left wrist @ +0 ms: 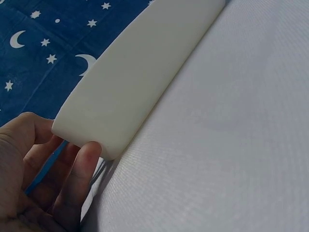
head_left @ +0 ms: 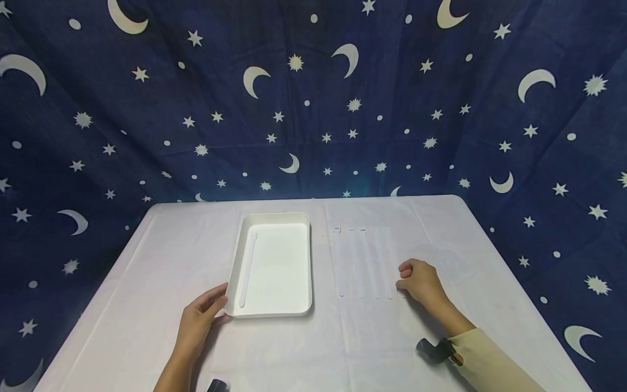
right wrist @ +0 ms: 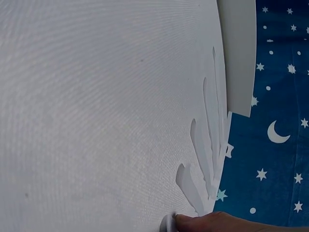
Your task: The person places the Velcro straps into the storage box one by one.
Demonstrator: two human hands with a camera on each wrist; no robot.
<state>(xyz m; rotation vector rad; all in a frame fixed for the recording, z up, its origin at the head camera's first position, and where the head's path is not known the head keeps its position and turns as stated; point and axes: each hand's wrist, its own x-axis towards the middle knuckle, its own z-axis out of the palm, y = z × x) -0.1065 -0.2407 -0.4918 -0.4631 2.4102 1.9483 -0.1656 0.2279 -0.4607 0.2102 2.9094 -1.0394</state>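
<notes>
The corner of the white tray [head_left: 276, 264] is gripped by the left hand [head_left: 194, 322], its fingers [left wrist: 87, 159] bent about the wall. Should that corner be lifted or tugged, the tray could be tipped, and the single stick [head_left: 248, 269] lying along its left side could be rolled or slid across the smooth floor.

To the tray's right, a row of pale sticks [head_left: 370, 267] is laid out side by side on the tabletop [head_left: 122, 316]. The right hand [head_left: 423, 282] is placed at the outermost stick [right wrist: 169, 224]; its fingers are bent and a fingertip is seen against the near end, but whether a full pinch has been made cannot be told.

The likeliest trouble is judged to be a missed pick-up: so thin and flat a piece offers little edge, and the cloth could be pinched along with it. If the cloth is dragged, the neighbouring sticks could be pulled out of line. Because white is set on white, an edge could easily be misjudged. A hold taken only at the end could also let the far end be swung into the next stick or against the tray rim.
</notes>
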